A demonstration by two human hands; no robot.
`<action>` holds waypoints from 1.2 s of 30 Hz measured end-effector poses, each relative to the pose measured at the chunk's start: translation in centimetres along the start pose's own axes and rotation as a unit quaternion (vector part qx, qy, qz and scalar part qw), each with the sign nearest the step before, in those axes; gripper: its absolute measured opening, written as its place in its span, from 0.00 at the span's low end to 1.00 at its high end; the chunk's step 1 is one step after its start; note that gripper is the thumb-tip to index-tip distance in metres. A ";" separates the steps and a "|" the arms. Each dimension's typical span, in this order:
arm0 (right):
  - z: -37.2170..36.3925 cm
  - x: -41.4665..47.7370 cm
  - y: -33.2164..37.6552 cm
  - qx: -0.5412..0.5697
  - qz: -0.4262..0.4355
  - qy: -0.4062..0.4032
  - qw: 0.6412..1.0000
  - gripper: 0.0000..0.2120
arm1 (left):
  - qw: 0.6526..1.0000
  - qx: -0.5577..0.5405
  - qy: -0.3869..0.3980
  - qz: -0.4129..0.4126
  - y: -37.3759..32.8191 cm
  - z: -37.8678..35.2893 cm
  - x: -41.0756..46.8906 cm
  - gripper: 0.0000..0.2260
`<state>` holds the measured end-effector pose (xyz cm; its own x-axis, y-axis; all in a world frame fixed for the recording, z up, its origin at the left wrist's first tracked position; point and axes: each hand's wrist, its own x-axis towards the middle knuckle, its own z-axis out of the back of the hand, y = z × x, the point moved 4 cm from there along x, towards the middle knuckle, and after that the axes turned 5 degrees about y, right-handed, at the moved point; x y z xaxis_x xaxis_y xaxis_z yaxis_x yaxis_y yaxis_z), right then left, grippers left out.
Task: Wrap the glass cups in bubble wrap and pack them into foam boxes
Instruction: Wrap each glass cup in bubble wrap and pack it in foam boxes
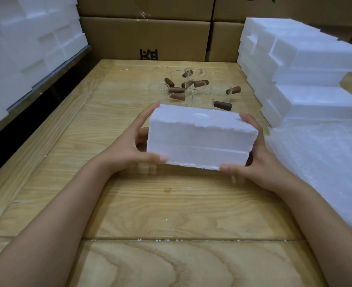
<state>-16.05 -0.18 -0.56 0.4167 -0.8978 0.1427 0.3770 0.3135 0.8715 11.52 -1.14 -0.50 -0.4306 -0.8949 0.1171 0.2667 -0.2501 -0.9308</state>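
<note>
A closed white foam box, two halves joined at a seam, is held above the wooden table at the centre. My left hand grips its left end, thumb under the near bottom edge and fingers on the far top corner. My right hand grips its right end the same way. Behind the box stand several clear glass cups with brown wooden handles. A pile of bubble wrap sheets lies at the right.
Stacks of white foam boxes rise at the back right, and more foam pieces sit on a shelf at the left. Cardboard cartons wall off the table's far edge. Small foam crumbs dot the table.
</note>
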 end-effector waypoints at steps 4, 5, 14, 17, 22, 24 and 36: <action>0.0 0.3 0.3 0.048 -0.011 0.003 0.999 0.45 | 0.999 -0.047 -0.006 0.012 -0.3 0.3 0.1 0.43; 0.0 0.3 0.4 0.050 -0.012 0.004 0.999 0.44 | 0.998 -0.053 -0.008 0.015 -0.2 0.4 0.1 0.44; -0.3 0.8 0.8 0.031 0.006 -0.013 0.999 0.43 | 0.998 -0.061 -0.002 0.007 -0.5 1.0 -0.1 0.42; -1.3 1.4 2.2 0.000 0.034 -0.043 0.998 0.44 | 0.998 -0.055 -0.011 -0.005 -1.1 2.1 -0.5 0.42; -5.1 4.8 4.8 -0.043 0.083 -0.042 0.995 0.43 | 0.991 -0.096 -0.092 0.015 -0.4 6.0 -2.2 0.46; -7.3 6.6 5.6 -0.072 0.102 -0.039 0.991 0.44 | 0.979 -0.139 -0.143 0.028 0.4 7.9 -3.1 0.44; -14.3 15.1 4.8 -0.115 0.059 -0.030 0.991 0.43 | 0.898 -0.051 -0.433 0.060 4.8 13.8 -4.1 0.22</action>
<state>3.87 -7.79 -0.89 0.4222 -0.8652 0.2706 0.5103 0.4735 0.7179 26.48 -3.81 -0.61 0.4406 -0.8755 0.1984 0.1668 -0.1374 -0.9764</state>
